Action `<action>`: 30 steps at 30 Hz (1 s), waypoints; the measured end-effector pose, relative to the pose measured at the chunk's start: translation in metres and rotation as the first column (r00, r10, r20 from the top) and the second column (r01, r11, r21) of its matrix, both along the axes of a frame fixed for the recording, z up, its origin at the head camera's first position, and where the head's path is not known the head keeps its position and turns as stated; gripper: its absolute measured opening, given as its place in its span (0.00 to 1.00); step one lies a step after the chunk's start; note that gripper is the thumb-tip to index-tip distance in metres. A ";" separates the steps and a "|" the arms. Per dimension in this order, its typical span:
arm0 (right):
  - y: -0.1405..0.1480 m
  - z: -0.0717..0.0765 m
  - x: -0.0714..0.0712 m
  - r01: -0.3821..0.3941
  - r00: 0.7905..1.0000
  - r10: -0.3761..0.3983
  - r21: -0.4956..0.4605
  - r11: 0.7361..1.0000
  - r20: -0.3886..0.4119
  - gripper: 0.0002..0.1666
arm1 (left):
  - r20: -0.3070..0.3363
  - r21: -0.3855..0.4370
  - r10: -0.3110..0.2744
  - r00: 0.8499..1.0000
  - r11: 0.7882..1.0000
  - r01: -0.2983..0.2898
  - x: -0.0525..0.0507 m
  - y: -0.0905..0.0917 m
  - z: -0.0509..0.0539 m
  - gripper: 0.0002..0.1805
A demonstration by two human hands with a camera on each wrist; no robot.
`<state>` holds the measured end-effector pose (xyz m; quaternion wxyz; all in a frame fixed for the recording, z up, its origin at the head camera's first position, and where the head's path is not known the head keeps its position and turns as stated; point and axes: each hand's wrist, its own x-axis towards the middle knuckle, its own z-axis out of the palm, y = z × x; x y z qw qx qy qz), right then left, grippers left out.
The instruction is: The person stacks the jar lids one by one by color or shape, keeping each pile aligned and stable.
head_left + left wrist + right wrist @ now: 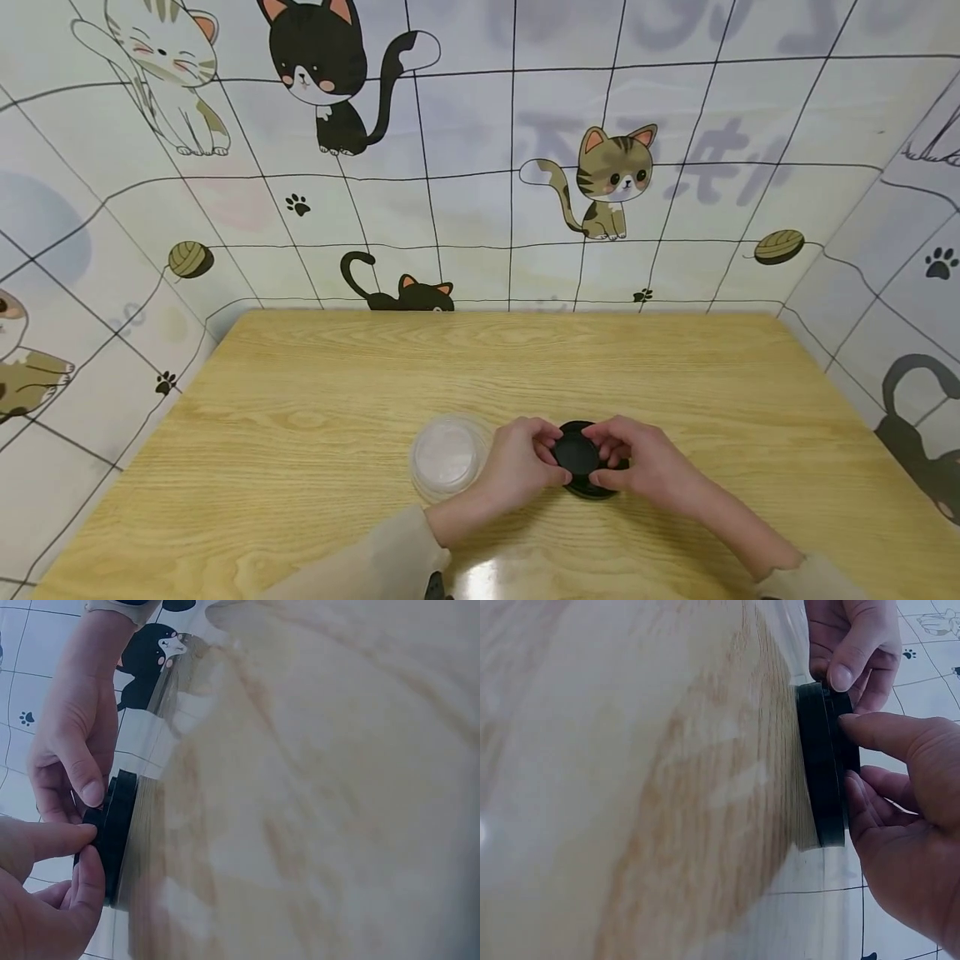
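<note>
A small black round piece (576, 454), like a shallow cup or cap, sits over a wider black round base (591, 491) on the table. My left hand (522, 457) pinches the small piece at its left edge between thumb and fingers. From the right, my right hand (651, 460) pinches its opposite edge. Side-on in the left wrist view, the wide base (118, 832) is low and flat-sided, with both hands' fingertips on the narrower part. The right wrist view shows the small piece (849, 754) against the base, its exact fit partly hidden by fingers.
A clear round plastic container (444, 457) stands just left of my left hand, partly behind the wrist. The wooden table (315, 392) reaches back to a wall covering (480, 200) printed with cats and grid lines, which also lines both sides.
</note>
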<state>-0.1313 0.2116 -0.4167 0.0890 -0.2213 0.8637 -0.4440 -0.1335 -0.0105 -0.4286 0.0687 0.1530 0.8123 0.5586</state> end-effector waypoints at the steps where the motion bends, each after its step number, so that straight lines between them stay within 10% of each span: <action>1: 0.000 0.000 0.000 0.001 1.000 -0.001 0.003 1.000 0.001 0.27 | 0.002 0.000 0.001 1.000 1.000 -0.001 0.000 0.000 0.000 0.23; 21: 0.000 0.001 0.001 0.013 1.000 -0.013 -0.011 1.000 -0.007 0.28 | 0.041 0.054 0.044 0.998 0.997 -0.046 0.002 -0.004 0.000 0.23; 30: 0.005 0.010 0.000 0.016 0.997 -0.021 -0.057 0.998 -0.077 0.27 | 0.070 0.148 0.011 0.998 0.989 -0.021 0.000 -0.015 0.020 0.26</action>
